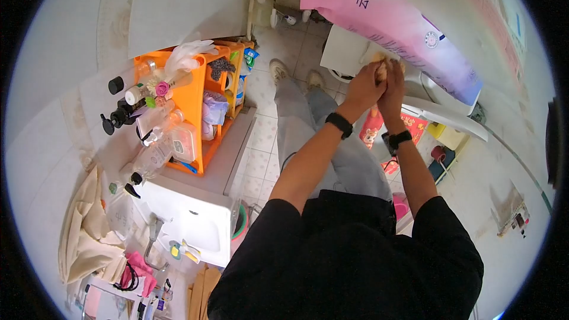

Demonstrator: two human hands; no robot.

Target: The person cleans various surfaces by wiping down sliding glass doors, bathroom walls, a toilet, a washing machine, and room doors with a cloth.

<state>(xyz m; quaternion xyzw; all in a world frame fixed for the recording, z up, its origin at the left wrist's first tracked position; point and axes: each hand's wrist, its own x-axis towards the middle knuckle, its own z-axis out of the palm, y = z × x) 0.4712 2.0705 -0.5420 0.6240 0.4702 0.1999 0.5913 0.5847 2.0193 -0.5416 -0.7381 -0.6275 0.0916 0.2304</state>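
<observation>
A tan, crumpled cloth-like item (382, 72) is held between my two hands, above the white appliance at the upper right. My left hand (365, 86) is closed round its left side, with a black band on that wrist. Pressed against it from the right is my right hand (392, 92), its fingers together and partly hidden; a black watch is on that wrist. Just beyond my hands lies a large pink and purple package (379, 0). The white appliance (344, 50) shows beneath and to the left of my hands.
An orange shelf (192, 98) loaded with bottles stands at the left. Below it is a white sink (204, 225) with a faucet. A red bag (371, 125) and a yellow container (453, 136) are near my right forearm. My legs stand on the tiled floor (261, 136).
</observation>
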